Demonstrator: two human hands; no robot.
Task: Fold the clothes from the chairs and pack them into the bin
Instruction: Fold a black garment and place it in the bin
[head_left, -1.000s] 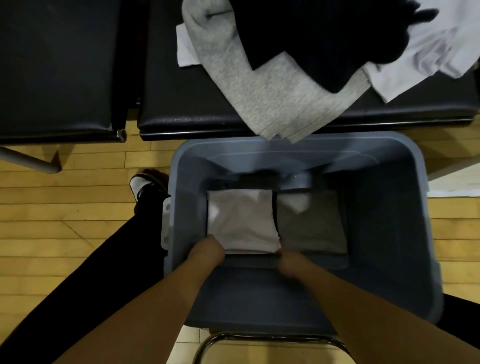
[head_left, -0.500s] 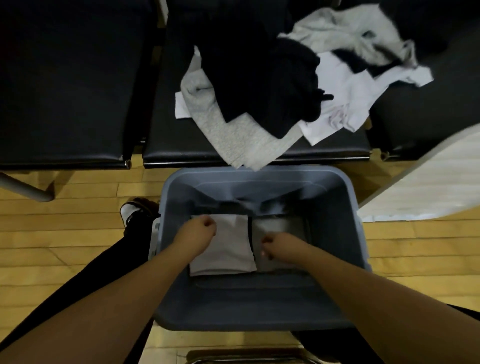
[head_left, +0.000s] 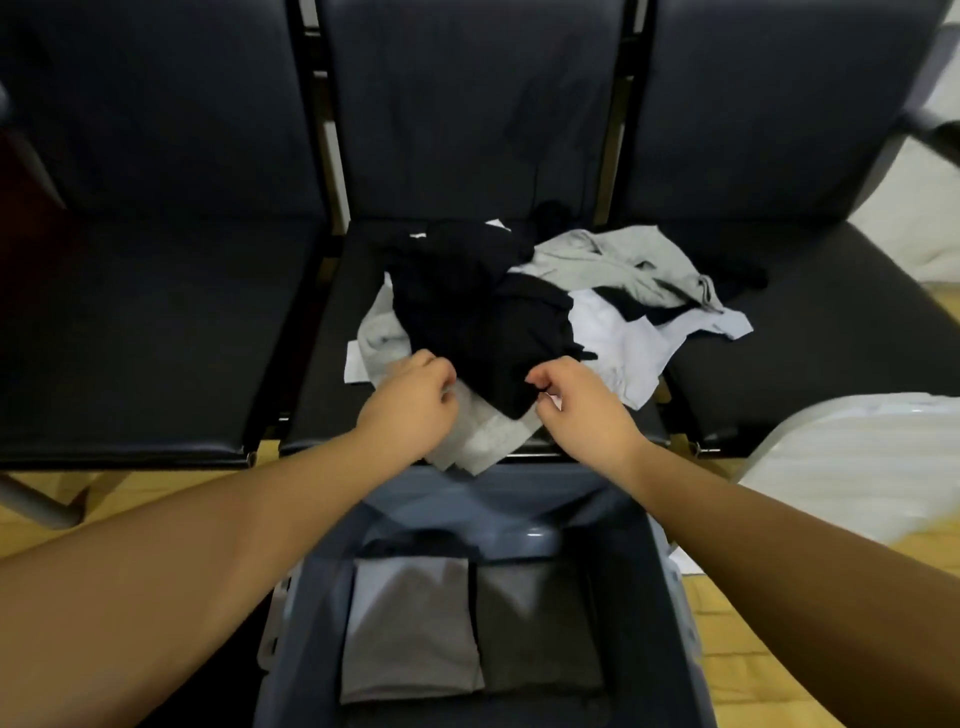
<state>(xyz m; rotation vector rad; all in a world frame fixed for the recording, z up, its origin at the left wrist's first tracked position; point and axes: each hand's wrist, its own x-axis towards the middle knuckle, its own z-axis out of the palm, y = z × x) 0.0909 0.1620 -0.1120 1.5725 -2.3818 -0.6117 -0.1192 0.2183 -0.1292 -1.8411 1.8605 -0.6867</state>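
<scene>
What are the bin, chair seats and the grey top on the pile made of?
Bin: looks like moulded plastic, blue-grey, smooth with a dull sheen on its wall. Chair seats: probably black vinyl or leather-look padding, faint gloss, piped edge. Grey top: soft knit, likely cotton jersey, matte and crumpled.

Your left hand and right hand sit side by side over the near edge of the clothes pile on the middle chair. Below your hands stands the bin, two folded garments side by side in it.
</scene>
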